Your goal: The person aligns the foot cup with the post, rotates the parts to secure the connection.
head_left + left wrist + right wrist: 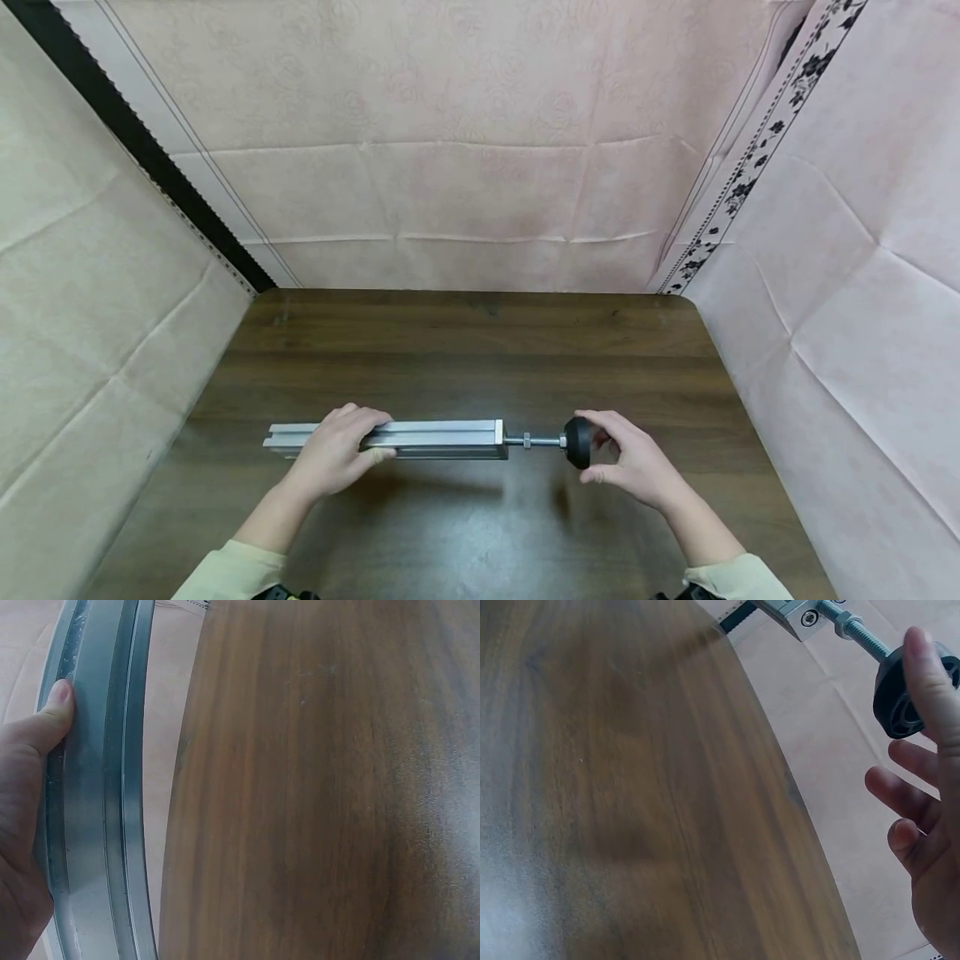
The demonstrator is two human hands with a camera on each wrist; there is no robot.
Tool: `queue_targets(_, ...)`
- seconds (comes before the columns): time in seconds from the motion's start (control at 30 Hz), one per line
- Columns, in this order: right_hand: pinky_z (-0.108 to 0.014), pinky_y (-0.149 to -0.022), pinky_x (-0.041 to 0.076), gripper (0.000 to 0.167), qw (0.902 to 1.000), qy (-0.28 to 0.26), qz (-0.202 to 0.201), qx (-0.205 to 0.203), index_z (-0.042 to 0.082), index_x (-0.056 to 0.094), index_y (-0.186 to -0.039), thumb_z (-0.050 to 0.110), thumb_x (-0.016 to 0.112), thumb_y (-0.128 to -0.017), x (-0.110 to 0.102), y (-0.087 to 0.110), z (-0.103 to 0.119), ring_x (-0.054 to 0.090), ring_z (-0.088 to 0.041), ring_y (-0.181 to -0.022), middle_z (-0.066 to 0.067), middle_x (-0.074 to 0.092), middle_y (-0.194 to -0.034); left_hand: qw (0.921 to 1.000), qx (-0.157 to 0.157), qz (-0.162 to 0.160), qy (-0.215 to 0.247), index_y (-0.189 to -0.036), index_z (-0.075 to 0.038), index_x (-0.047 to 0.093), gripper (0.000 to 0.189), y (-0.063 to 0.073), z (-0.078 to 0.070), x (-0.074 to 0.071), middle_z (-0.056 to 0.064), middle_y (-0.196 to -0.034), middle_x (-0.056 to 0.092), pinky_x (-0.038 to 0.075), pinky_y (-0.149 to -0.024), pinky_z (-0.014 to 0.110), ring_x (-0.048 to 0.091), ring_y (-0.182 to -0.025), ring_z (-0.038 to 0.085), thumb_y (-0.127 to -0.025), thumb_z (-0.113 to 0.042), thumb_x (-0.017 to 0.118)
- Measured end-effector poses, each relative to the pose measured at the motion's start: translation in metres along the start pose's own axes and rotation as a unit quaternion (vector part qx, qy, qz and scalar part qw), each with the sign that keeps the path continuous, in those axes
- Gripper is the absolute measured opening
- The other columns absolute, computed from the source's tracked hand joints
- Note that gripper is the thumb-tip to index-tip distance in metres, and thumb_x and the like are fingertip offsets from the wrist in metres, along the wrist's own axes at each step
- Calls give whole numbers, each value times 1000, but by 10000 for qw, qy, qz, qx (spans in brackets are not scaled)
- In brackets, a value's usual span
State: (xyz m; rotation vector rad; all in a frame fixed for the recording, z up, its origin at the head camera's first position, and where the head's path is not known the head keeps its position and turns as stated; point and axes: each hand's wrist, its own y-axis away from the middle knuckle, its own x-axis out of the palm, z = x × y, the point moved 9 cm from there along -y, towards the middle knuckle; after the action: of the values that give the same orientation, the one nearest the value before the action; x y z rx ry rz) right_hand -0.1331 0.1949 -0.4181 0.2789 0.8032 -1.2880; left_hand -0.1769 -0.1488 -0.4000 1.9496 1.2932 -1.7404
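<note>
My left hand (341, 450) grips a slotted aluminium profile (450, 439) near its left half, holding it level above the table. In the left wrist view the thumb (58, 705) lies along one of the profile's grooves. From the profile's right end a threaded rod (543, 442) with nuts sticks out, ending in a black round levelling foot (577, 442). The thumb and a finger of my right hand (637, 462) pinch the foot by its rim. In the right wrist view the foot's ribbed underside (909, 712) shows, and the other fingers are loosely bent below it.
Beneath the hands is a brown wood-grain table (465, 358). Pale cloth hangs stand behind it (465, 192) and along the left (112, 333) and right (847, 292) sides. Shadows of the profile and foot fall on the tabletop.
</note>
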Motion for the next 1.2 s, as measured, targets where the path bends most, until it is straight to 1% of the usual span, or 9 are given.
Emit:
queue_targets(0.13, -22, -57, 41, 75, 9995, -290, 53, 80, 16, 53, -128, 42, 80, -63, 6, -3, 0, 56, -14, -80, 7, 56, -102, 10000, -31, -22, -41, -101, -11, 64, 39, 3, 3, -5, -2, -96, 66, 42, -79, 39, 55, -84, 16, -72, -34, 78)
queue_targets(0.23, -22, -56, 40, 71, 9994, -340, 32, 43, 18, 55, -126, 50, 75, -65, 5, -3, 1, 57, -17, -76, 9, 57, -98, 9999, -93, 44, -24, -102, -11, 64, 40, 3, 3, -5, -2, -97, 66, 43, -79, 39, 55, -86, 16, -72, -35, 78)
queue_targets(0.37, -22, -57, 40, 65, 9993, -331, -82, -117, 15, 58, -120, 50, 74, -68, 0, 1, 2, 57, -15, -75, 10, 57, -93, 9996, -173, 225, 15, -105, -11, 64, 41, -1, 1, 1, -1, -100, 66, 43, -81, 40, 55, -89, 17, -74, -36, 77)
queue_targets(0.5, -22, -58, 41, 59, 9990, -322, -162, -273, 12, 61, -113, 54, 68, -73, 0, 2, 1, 59, -16, -75, 10, 57, -87, 9998, -133, 179, -4, -104, -11, 65, 41, -1, 0, 1, -1, -99, 66, 43, -81, 39, 55, -88, 16, -73, -36, 77)
queue_targets(0.57, -22, -58, 41, 57, 9989, -337, -190, -264, 12, 62, -110, 55, 67, -73, 0, 2, 1, 58, -13, -73, 11, 57, -85, 9998, -90, 156, -13, -104, -11, 65, 41, -1, -1, 1, -1, -98, 66, 43, -81, 39, 55, -88, 17, -73, -36, 77)
queue_targets(0.73, -23, -57, 45, 60, 9976, -655, -169, -161, 8, 63, -101, 62, 61, -74, 4, 1, 2, 55, -4, -68, 10, 60, -80, 9998, -70, 199, -29, -103, -11, 65, 41, 2, 0, 3, -1, -98, 66, 43, -80, 38, 55, -87, 16, -74, -37, 76)
queue_targets(0.87, -24, -56, 45, 59, 9960, -855, -248, -120, 7, 63, -96, 63, 57, -77, 5, 0, 5, 54, -3, -66, 7, 61, -76, 9998, -72, 168, -38, -103, -11, 65, 42, 3, 0, 2, -1, -98, 66, 43, -81, 38, 55, -87, 16, -73, -36, 77)
queue_targets(1.03, -25, -52, 43, 61, 9950, -892, -445, -83, 8, 62, -89, 67, 52, -78, 5, -3, 5, 52, -3, -62, 5, 57, -69, 10000, -68, -2, 36, -103, -11, 65, 41, 3, 1, -4, -2, -98, 66, 43, -80, 39, 55, -87, 15, -71, -34, 79)
queue_targets(1.2, -25, -50, 41, 68, 9959, -742, -508, 29, 7, 62, -87, 72, 46, -77, 2, -1, 3, 50, -3, -59, 5, 55, -66, 9999, 51, -31, 81, -103, -12, 64, 40, 0, -1, -1, -3, -98, 66, 43, -79, 38, 55, -86, 14, -73, -34, 78)
